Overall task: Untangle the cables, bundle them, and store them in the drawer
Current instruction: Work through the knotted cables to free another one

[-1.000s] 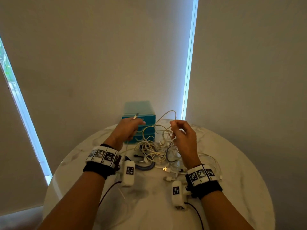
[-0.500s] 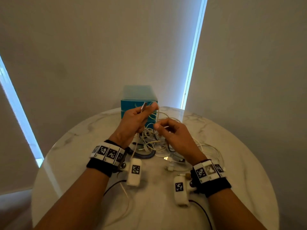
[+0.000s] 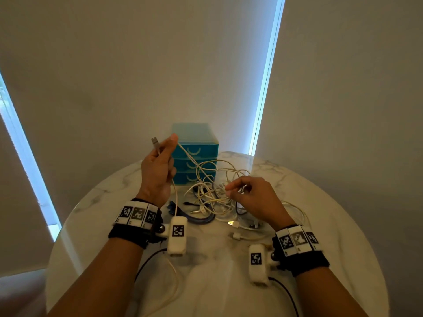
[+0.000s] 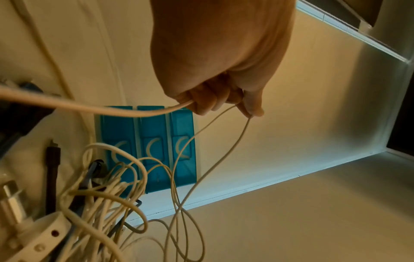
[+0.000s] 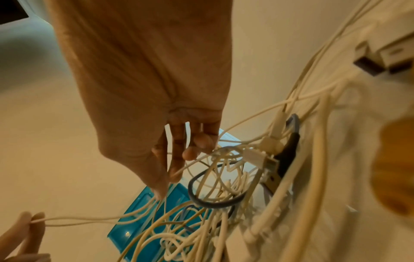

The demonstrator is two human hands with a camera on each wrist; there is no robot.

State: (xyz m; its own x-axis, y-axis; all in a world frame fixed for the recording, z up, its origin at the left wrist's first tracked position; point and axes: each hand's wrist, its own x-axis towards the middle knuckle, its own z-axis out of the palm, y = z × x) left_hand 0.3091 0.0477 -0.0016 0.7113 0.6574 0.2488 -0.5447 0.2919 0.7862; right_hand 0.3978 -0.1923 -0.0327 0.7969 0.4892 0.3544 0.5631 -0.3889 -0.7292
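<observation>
A tangle of white and dark cables (image 3: 212, 197) lies on the round marble table (image 3: 320, 225) in front of a blue three-drawer unit (image 3: 196, 154); all three drawers are closed. My left hand (image 3: 160, 165) is raised left of the drawers and grips a white cable (image 4: 139, 113), whose plug end (image 3: 155, 143) sticks up above the fingers. That cable runs down into the tangle. My right hand (image 3: 249, 195) hovers over the right side of the pile and pinches a thin white strand (image 5: 190, 164) between thumb and fingers.
Loose USB plugs (image 3: 235, 235) lie on the table near my right wrist. A dark blue cable (image 3: 196, 219) curves at the pile's near edge. Pale blinds with bright gaps hang behind the table. A wall stands close behind the drawers.
My left hand has lifted up and to the left, drawing the white cable out of the tangle. My right hand has dropped lower and rightward onto the pile.
</observation>
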